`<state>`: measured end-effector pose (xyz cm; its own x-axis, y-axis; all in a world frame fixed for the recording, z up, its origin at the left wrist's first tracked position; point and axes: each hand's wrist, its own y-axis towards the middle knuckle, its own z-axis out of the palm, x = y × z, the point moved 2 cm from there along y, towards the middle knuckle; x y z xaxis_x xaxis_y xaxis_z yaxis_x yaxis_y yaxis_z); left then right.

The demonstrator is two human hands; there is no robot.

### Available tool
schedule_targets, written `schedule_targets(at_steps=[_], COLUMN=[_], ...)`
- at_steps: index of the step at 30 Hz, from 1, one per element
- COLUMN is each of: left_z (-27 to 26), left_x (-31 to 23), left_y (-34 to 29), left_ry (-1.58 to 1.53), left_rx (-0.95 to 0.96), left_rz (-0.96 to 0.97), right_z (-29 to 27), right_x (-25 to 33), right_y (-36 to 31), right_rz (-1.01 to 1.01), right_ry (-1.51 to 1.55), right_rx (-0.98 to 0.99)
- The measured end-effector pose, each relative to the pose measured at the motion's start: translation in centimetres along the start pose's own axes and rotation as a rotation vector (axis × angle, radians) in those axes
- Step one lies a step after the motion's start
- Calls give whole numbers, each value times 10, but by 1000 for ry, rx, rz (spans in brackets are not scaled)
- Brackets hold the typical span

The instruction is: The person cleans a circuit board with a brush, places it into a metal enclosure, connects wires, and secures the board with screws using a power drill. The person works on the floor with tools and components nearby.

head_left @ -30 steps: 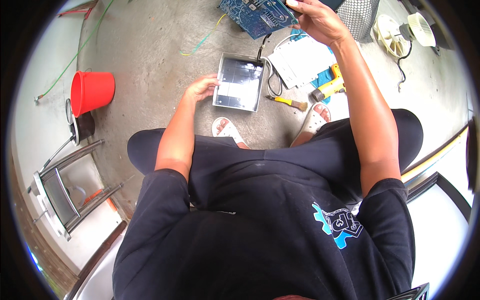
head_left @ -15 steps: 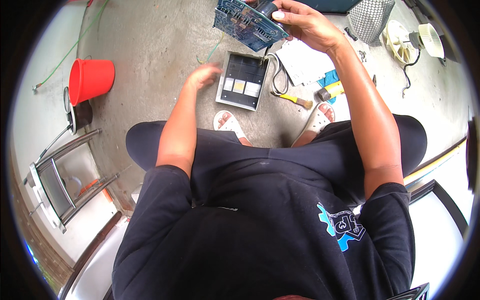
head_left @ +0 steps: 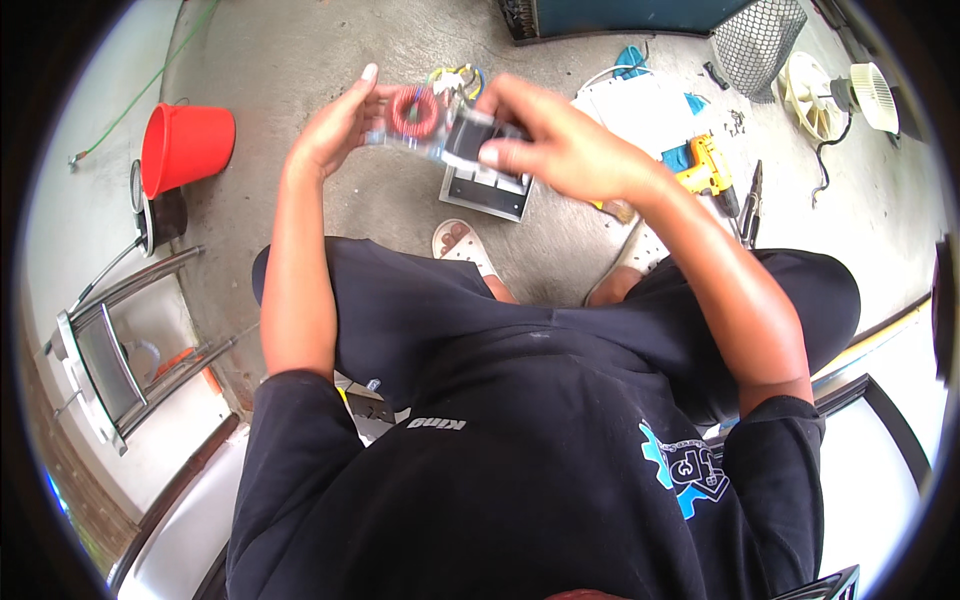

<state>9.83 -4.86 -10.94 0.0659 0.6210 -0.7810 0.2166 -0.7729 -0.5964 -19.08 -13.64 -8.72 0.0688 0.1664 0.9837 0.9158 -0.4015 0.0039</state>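
A seated person held a small circuit board [head_left: 432, 130] up before the chest, the left hand [head_left: 335, 125] cradling its far edge with fingers half open, the right hand [head_left: 560, 145] pinching the near end, evidently to bring its red coil into view. Below it, a grey metal box [head_left: 487, 190] lay on the concrete floor [head_left: 300, 50] between sandalled feet, with a yellow drill [head_left: 705, 165] within reach and a red bucket [head_left: 185, 145] well apart at left.
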Motion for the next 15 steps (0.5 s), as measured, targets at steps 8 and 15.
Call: schedule_targets(at_steps=[8, 15], left_z=[26, 50], left_x=[20, 10], left_y=[-21, -56], left_ry=[206, 671], left_rx=[244, 385], left_rz=[-140, -64], right_z=[62, 92], right_x=[-2, -20], right_y=[-28, -50], right_rz=[-69, -123], right_ry=[-326, -729], right_rx=[69, 162])
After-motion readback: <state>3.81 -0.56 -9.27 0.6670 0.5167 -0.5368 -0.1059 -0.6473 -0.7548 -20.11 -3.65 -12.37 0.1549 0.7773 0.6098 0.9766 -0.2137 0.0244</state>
